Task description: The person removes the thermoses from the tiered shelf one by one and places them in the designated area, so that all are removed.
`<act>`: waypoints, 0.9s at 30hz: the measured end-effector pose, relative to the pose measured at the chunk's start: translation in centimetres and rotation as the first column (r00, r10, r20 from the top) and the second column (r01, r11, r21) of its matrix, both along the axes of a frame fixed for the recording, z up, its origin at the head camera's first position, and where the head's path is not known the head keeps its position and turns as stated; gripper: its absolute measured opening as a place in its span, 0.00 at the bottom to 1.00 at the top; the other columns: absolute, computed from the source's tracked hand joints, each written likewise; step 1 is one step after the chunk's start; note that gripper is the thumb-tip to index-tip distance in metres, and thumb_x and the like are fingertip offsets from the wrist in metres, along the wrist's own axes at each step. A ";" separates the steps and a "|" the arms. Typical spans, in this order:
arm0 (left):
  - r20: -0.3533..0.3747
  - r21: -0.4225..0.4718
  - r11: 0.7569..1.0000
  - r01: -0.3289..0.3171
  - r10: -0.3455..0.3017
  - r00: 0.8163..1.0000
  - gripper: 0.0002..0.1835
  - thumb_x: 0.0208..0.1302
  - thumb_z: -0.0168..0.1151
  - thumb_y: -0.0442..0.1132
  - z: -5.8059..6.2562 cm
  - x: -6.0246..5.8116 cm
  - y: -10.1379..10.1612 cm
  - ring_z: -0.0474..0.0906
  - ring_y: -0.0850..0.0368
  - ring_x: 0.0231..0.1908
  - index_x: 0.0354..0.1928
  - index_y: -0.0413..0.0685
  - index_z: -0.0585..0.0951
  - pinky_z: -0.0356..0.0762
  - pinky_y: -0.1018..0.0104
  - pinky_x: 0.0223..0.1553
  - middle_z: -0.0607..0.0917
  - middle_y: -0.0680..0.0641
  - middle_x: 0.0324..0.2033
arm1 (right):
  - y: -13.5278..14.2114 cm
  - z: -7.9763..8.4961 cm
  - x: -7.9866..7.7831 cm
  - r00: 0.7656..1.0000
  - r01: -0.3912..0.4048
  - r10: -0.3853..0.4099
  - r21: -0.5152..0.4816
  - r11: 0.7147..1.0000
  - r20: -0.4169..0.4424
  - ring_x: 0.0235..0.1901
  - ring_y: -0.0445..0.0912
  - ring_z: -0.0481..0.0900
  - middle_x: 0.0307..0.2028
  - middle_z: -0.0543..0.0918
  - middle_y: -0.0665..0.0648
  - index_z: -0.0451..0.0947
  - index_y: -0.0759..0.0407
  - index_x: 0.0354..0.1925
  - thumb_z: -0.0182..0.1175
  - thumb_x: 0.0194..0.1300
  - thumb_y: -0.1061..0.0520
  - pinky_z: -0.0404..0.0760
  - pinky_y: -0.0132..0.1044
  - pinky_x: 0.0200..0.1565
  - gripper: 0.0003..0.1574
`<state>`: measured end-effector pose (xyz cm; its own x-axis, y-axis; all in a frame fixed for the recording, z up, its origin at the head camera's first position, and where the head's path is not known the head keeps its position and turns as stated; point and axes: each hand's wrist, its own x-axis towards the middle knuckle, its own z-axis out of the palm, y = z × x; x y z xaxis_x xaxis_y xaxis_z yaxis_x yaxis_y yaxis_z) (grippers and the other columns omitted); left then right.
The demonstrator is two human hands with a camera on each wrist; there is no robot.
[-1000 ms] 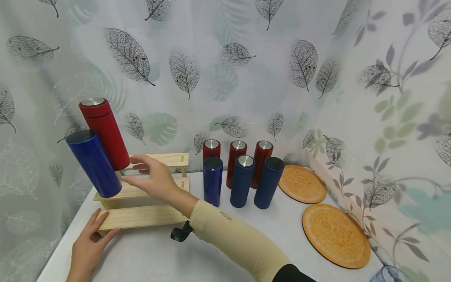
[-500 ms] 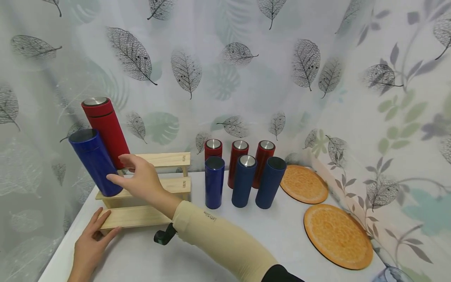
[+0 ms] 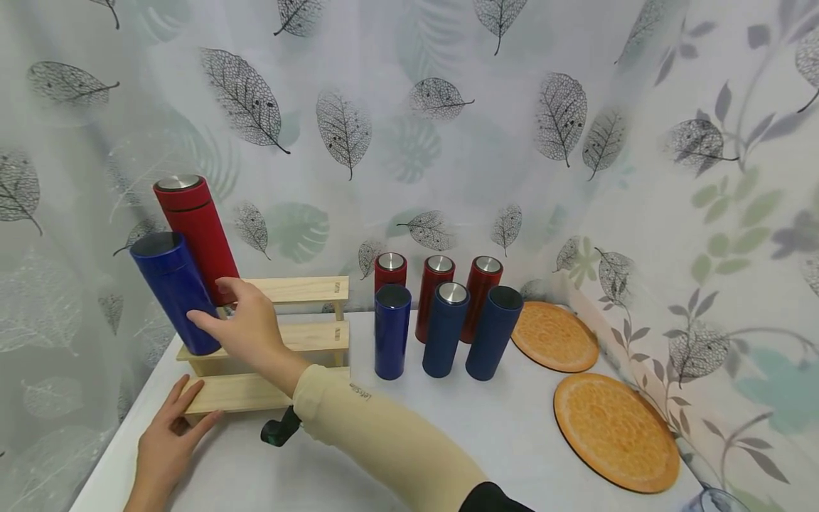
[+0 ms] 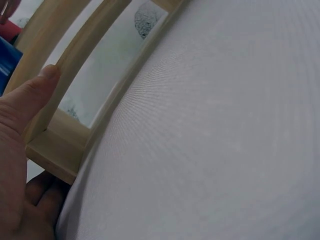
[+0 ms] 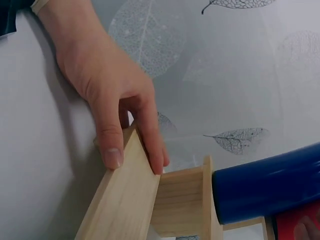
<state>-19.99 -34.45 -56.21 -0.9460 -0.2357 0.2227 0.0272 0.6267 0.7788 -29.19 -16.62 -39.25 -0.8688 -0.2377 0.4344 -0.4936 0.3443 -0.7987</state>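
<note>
My left hand [image 3: 165, 441] grips the left end of the lowest step of a stepped wooden rack [image 3: 269, 391], thumb on the front and fingers round the end. A glossy blue thermos [image 3: 174, 291] stands on the middle step at the left. Behind it a red thermos [image 3: 198, 227] with a silver lid rises from the top step. My right hand [image 3: 252, 327] reaches over the rack with thumb and fingers spread. Its thumb overlaps the blue thermos, and its fingertips [image 5: 307, 229] lie at the red one's lower side, seen in the right wrist view.
Right of the rack stand several thermoses: red ones [image 3: 435, 299] behind, a glossy blue one [image 3: 392, 334] and dark blue ones [image 3: 489, 341] in front. Two round orange-brown mats [image 3: 617, 434] lie farther right. A leaf-patterned curtain [image 3: 397, 163] hangs behind the white table [image 3: 358, 455].
My right hand has moved left across the rack, bringing its thumb over the blue thermos and its fingers over the red one. My left hand keeps its grip on the rack.
</note>
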 end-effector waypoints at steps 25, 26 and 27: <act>0.033 -0.031 0.999 -0.017 0.018 0.999 0.43 0.72 0.75 0.55 -0.2 -0.1 -0.2 0.62 0.28 0.77 0.82 0.47 0.70 0.49 0.98 0.54 0.56 0.43 0.85 | -2.6 -1.3 -0.1 0.994 0.093 -0.092 0.001 0.996 -0.054 0.52 0.31 0.80 0.53 0.84 0.40 0.80 0.47 0.67 0.75 0.69 0.38 0.78 0.21 0.49 0.34; 0.032 -0.028 0.999 -0.017 0.018 0.999 0.43 0.72 0.75 0.54 -0.2 -0.1 -0.3 0.63 0.28 0.77 0.82 0.47 0.70 0.49 0.98 0.54 0.56 0.43 0.85 | -2.8 -1.3 -0.1 0.994 0.099 -0.098 0.008 0.995 -0.052 0.52 0.31 0.79 0.53 0.84 0.40 0.79 0.46 0.67 0.75 0.69 0.38 0.78 0.21 0.49 0.34; 0.032 -0.032 0.999 -0.018 0.019 0.999 0.43 0.72 0.76 0.54 -0.2 -0.1 -0.4 0.63 0.28 0.76 0.82 0.47 0.71 0.49 0.98 0.54 0.57 0.43 0.85 | -3.0 -1.3 0.0 0.993 0.104 -0.103 0.013 0.995 -0.050 0.52 0.31 0.79 0.53 0.84 0.40 0.79 0.46 0.67 0.75 0.69 0.38 0.79 0.22 0.49 0.34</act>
<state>-20.08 -34.82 -56.39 -0.9482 -0.2467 0.1999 -0.0096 0.6515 0.7586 -29.19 -19.58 -40.54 -0.8667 -0.1551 0.4740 -0.4932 0.4078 -0.7684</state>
